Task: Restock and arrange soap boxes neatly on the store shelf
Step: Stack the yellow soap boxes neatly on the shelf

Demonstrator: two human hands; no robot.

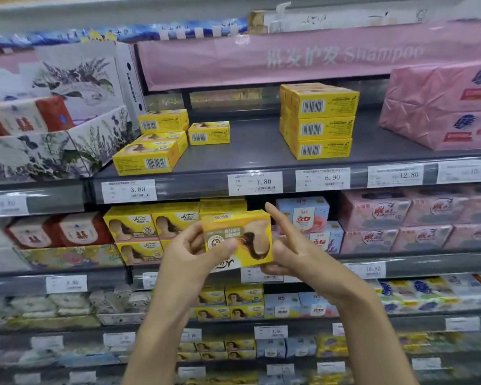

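I hold one yellow soap box (pixel 238 237) in front of the second shelf, turned sideways so its printed face shows. My left hand (pixel 195 254) grips its left and lower side. My right hand (pixel 292 245) holds the right end, index finger pointing up. On the grey top shelf (pixel 261 151), loose yellow boxes (pixel 147 157) lie untidily at the left, one small box (pixel 208 133) stands apart, and a neat stack of yellow boxes (pixel 321 126) three high stands at the right. More yellow boxes (pixel 150 229) fill the shelf below, behind my hands.
A floral display carton (pixel 53 151) with red-and-white soaps borders the top shelf's left end. Pink wrapped packs (pixel 439 107) sit at its right. Price tags (pixel 254 183) line the shelf edge. Blue and pink soap boxes (pixel 372 223) fill the lower shelves.
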